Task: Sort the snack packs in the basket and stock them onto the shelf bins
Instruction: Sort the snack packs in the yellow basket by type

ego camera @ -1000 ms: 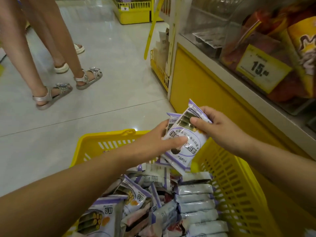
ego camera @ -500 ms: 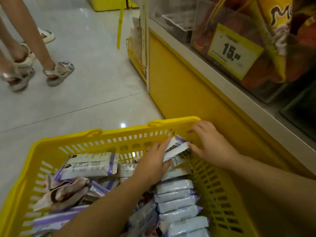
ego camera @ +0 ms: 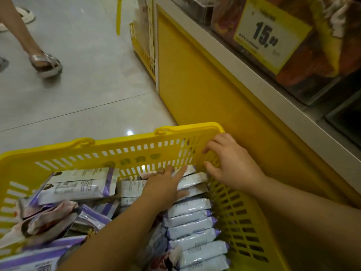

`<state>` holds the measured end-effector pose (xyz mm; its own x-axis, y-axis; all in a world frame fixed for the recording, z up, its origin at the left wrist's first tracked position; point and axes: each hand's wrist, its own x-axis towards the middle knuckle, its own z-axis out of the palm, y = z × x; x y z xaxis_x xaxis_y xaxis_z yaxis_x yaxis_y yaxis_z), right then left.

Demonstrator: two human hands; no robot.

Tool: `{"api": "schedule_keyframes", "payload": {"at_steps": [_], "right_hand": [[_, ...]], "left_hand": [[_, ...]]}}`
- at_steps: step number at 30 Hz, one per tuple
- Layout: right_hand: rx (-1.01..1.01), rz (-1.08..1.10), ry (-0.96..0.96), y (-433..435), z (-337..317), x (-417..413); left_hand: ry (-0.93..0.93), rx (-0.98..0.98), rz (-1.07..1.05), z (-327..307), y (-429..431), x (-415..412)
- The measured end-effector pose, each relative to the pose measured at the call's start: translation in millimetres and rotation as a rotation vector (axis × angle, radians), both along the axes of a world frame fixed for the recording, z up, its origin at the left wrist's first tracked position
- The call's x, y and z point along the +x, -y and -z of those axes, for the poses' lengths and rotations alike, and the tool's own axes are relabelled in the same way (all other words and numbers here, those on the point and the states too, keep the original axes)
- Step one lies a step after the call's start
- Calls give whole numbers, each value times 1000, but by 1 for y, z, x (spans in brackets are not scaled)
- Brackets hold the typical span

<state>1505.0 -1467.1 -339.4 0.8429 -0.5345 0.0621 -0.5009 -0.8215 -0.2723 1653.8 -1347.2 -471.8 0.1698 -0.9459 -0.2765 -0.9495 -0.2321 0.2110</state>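
My left hand [ego camera: 162, 188] lay flat, fingers straight, pressing the snack packs [ego camera: 189, 222] tight in their row along the right wall of the basket [ego camera: 121, 142], near its far right corner, while my right hand [ego camera: 232, 165], loose and empty, seemingly steadied that wall.

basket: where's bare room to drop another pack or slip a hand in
No bare basket floor shows. Lowest fill: far-left corner, between far wall and loose pile. Crowded: the stacked row along the right wall, and the far-right corner holding left hand and right hand.
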Motion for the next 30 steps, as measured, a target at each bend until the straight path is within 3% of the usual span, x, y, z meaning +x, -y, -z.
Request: {"api": "schedule_keyframes", "payload": {"at_steps": [3, 5, 11, 21, 27, 30], "right_hand": [[-4, 5, -7, 0, 0, 0], [4, 12, -14, -1, 0, 0], [-5, 10, -28, -3, -1, 2], [-157, -43, -206, -20, -16, 9], [270, -257, -241, -82, -19, 77], [584, -150, -288, -115, -6, 114]], "left_hand": [[-116, -83, 77, 0, -2, 0], [-50, -151, 100, 4, -5, -4], [26, -57, -177, 3, 22, -26], [56, -89, -1, -90, -45, 46], [74, -231, -150, -146, -110, 90], [39, -185, -246, -155, -139, 109]]}}
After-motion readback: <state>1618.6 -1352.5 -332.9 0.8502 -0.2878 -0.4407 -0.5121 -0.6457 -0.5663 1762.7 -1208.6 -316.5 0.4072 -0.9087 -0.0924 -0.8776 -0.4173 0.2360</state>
